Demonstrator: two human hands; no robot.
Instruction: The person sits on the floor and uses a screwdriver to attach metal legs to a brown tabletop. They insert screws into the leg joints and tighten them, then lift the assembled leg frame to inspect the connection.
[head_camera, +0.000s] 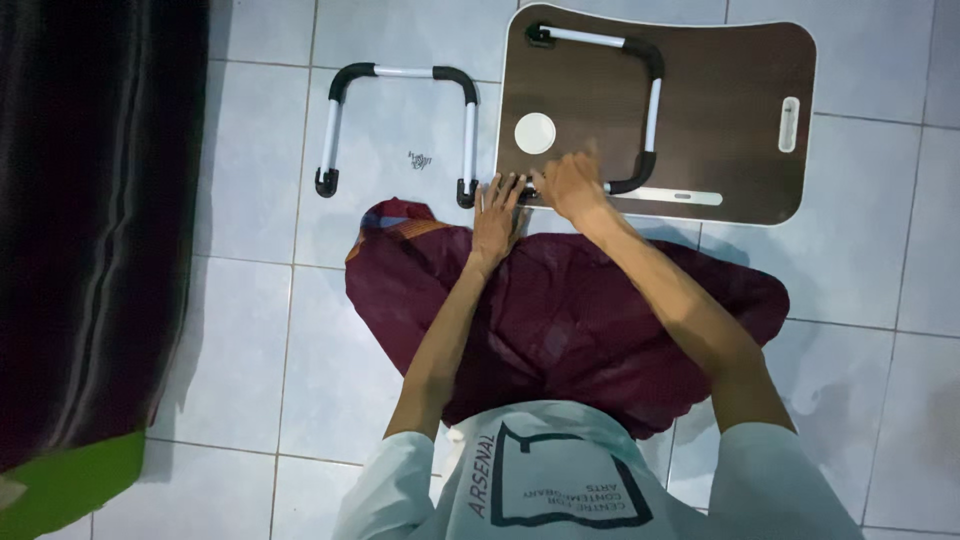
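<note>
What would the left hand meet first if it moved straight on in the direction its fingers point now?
Its fingertips already touch the near edge of the brown tabletop. Straight on, the left hand would probably slide over the board to the round white disc; height is unclear.

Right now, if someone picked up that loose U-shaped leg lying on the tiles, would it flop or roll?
The loose U-shaped leg looks like rigid tubing, so probably stiff and fairly light. Its bent shape lies flat on the tiles, so it would likely slide, not roll.

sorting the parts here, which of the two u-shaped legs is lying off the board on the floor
The left leg, lying alone on the tiled floor. The other leg lies on the brown board, by both hands.
</note>
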